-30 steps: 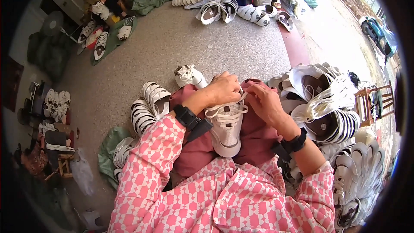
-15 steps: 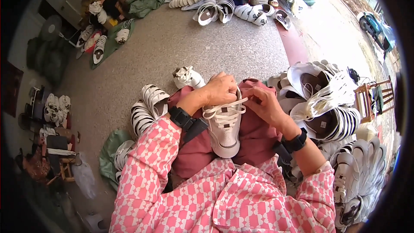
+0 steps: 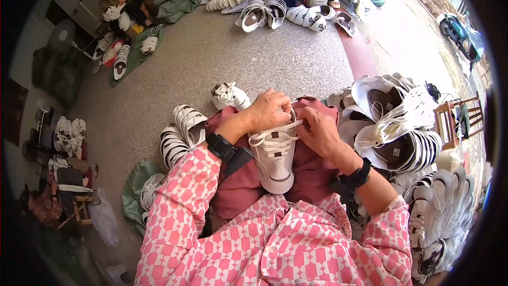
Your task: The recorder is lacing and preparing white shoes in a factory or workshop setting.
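Head view is showing the left hand point(image 3: 269, 110) curling over the top of one white lace-up shoe point(image 3: 275, 156), fingers closed on it. The right hand point(image 3: 316, 130) is pinching the flat white lace point(image 3: 275, 131). The shoe is lying on the dark red lap point(image 3: 307, 172). Two black wristbands point(image 3: 221, 146) are showing. Stacks of white shoe tops point(image 3: 182, 132) are sitting on both sides.

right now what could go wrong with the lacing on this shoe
1. The white sneaker only rests on the lap, so pulling the lace could tip it.
2. The left hand covers the upper eyelets, so a missed one might go unseen.
3. Shoe piles sit close by the right hand; laces could snag.
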Tool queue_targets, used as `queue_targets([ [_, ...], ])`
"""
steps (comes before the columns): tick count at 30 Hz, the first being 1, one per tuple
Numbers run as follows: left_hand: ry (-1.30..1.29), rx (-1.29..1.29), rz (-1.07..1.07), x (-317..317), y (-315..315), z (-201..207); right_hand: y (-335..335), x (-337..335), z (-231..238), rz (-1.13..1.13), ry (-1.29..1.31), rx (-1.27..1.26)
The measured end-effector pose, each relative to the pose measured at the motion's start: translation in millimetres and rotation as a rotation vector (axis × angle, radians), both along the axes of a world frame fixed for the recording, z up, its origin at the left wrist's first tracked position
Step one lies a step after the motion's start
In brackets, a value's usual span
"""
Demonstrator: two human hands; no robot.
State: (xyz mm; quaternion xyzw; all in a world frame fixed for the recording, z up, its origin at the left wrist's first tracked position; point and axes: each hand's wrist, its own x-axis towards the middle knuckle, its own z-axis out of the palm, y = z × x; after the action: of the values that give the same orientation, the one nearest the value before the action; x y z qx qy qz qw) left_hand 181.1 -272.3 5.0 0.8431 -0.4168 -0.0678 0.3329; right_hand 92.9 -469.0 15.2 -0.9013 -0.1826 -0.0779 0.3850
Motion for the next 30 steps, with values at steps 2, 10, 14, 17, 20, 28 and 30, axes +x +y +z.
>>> queue_targets([
  [2, -0.020, -0.003, 0.004, -0.4, 1.7, -1.7, 2.1, -2.0, 0.1, -0.063, -0.052, -0.009],
  [10, -0.034, 0.044, 0.031, -1.9, 2.8, -3.1, -5.9, -8.1, 13.8, -0.061, 0.160, 0.074],
  [14, -0.040, -0.045, -0.011, -1.7, 4.6, -2.7, -17.3, -7.1, 17.4, -0.001, 0.370, 0.179],
  [17, 0.005, -0.061, -0.040, -2.9, 5.3, 4.6, -23.4, -3.2, 11.4, 0.113, 0.284, 0.230],
  [20, 0.067, -0.072, -0.065, -4.0, 6.5, 11.4, -25.0, 0.5, 7.3, 0.146, 0.182, 0.234],
  [28, 0.098, -0.088, -0.021, -3.3, 5.9, 14.5, -21.0, 4.8, 0.5, 0.114, 0.071, 0.181],
  [30, 0.098, -0.110, -0.051, -4.9, 5.6, 14.7, -20.7, 0.5, -6.7, 0.093, 0.029, 0.134],
])
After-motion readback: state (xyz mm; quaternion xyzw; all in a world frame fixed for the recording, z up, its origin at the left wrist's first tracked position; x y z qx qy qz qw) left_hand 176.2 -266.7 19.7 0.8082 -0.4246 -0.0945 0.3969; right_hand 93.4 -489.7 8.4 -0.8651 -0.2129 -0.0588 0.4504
